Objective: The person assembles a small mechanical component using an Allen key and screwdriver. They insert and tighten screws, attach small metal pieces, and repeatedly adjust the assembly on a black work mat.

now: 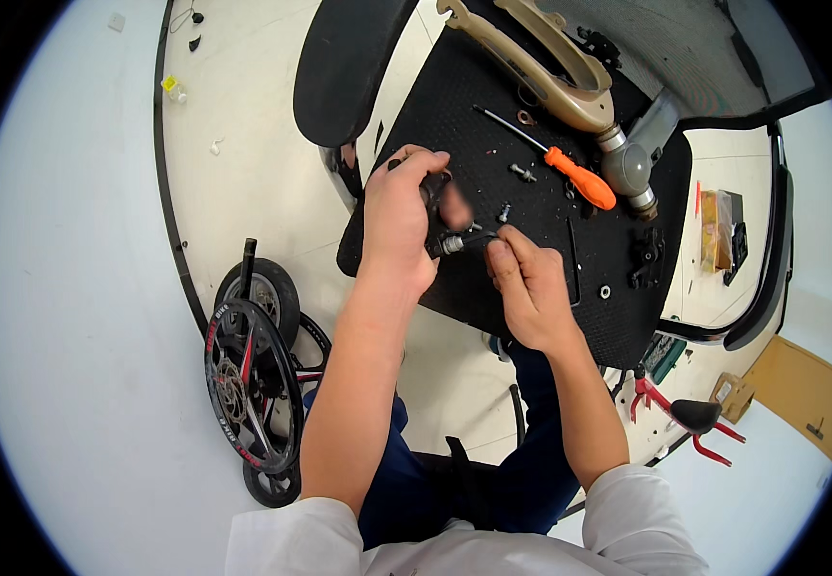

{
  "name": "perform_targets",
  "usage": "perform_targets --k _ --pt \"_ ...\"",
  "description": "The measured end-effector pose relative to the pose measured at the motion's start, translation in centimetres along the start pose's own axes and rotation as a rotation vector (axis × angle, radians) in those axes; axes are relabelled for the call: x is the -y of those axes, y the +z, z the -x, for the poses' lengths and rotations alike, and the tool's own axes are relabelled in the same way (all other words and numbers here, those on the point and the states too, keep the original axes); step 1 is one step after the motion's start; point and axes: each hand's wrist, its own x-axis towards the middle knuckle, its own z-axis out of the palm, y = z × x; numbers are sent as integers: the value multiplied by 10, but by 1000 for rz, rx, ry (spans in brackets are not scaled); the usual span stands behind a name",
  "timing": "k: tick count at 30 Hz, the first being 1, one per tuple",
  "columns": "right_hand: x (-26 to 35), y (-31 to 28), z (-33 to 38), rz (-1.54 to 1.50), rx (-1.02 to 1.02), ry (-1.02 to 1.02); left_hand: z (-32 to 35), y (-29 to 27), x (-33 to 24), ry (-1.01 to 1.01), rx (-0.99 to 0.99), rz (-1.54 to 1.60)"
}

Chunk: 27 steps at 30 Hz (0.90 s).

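Your left hand (399, 216) is grasping one silver-collared dark part (451, 246) above the chair seat (454, 110), and your right hand (534, 293) is pinching one slim black piece (479, 239) at the collar's right side. Close around them, two small bolts (522, 174), one orange-handled screwdriver (579, 179), one hex key (574, 261) and one nut (605, 292) are lying on the seat. Farther out, one black bracket (645, 257) is lying to the right, while one beige fork (531, 72) is resting toward the far side.
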Motion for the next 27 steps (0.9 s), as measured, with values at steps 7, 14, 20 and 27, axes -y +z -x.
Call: perform_targets --k 7,14,20,27 --pt "-7 10 -2 -169 19 176 7 15 2 226 -190 -141" --pt "7 7 -3 -611 224 495 3 10 10 613 -154 -447" --pt "15 2 3 -653 209 539 -8 9 20 731 -73 -699" --pt "11 -25 9 -875 295 500 4 19 10 153 20 19"
